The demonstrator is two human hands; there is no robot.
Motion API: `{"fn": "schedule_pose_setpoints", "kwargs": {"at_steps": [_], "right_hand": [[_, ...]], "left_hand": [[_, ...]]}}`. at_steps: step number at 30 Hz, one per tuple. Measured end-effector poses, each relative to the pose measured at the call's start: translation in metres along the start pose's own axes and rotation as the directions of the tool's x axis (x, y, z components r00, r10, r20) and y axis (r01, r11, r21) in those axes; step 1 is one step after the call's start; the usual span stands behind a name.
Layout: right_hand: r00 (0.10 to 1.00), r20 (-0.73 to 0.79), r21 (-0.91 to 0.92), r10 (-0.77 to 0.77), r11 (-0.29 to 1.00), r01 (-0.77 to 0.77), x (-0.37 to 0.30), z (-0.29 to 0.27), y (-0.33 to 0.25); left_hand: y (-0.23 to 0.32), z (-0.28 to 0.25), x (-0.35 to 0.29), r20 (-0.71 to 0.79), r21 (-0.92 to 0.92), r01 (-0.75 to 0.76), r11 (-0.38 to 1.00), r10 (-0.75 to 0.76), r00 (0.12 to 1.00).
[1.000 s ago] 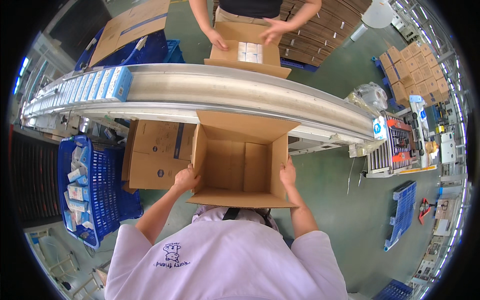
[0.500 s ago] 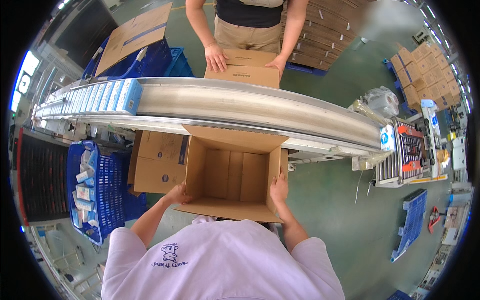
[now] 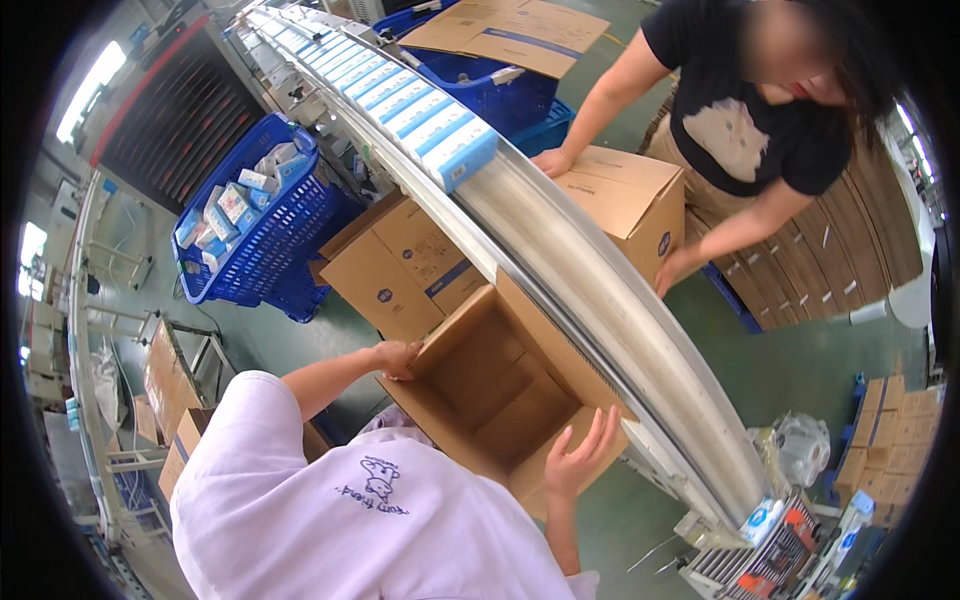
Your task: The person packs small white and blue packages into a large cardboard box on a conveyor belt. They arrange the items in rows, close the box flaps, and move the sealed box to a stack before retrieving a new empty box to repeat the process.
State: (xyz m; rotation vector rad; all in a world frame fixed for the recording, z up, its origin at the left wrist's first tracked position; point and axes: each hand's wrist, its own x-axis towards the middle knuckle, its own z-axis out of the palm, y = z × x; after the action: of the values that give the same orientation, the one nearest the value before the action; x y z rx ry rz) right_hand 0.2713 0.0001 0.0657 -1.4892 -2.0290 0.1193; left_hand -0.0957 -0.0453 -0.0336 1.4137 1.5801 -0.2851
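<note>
An open, bare-bottomed cardboard box [image 3: 560, 350] stands against the near side of the conveyor, its flaps up. My left hand [image 3: 397, 358] grips the box's left edge, with the fingers closed round the cardboard. At the box's right side my right hand [image 3: 583, 450] is raised with fingers stretched out and holding nothing; whether the palm touches the cardboard I cannot tell. Across the conveyor, a co-worker holds a closed cardboard carton [image 3: 620, 190] between both hands.
A row of blue-and-white packs [image 3: 430, 125] lines the far left of the conveyor belt [image 3: 610, 290]. Left of me stand a blue basket [image 3: 270, 270] of loose packs and a printed carton [image 3: 400, 265]. A roller section [image 3: 775, 555] lies at the belt's right end.
My view has turned, so the conveyor now runs diagonally. My right hand has let go of the box's side and opened; my left keeps its hold. Across the belt, the co-worker's carton is turned.
</note>
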Motion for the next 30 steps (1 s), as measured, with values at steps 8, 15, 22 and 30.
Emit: {"fn": "schedule_pose_setpoints", "kwargs": {"at_steps": [8,15,22,30], "right_hand": [[0.950,0.265,0.399,0.162,0.879,-0.261,0.177,0.054,0.028],[0.923,0.380,0.042,0.060,0.996,-0.082,0.170,0.103,0.033],[0.897,0.407,-0.041,0.171,0.985,-0.169,0.179,0.112,0.003],[0.755,0.334,0.184,0.564,0.747,-0.639,0.179,0.089,0.048]], "left_hand": [[-0.035,-0.191,-0.003,-0.556,-0.283,-0.433,0.856,0.221,0.801],[-0.112,-0.407,0.045,-0.965,0.095,0.198,0.976,0.042,0.257],[-0.118,-0.466,0.106,-0.755,-0.167,0.216,0.962,-0.266,0.600],[0.096,-0.284,0.105,-0.533,0.094,-0.187,0.978,0.208,0.820]]}}
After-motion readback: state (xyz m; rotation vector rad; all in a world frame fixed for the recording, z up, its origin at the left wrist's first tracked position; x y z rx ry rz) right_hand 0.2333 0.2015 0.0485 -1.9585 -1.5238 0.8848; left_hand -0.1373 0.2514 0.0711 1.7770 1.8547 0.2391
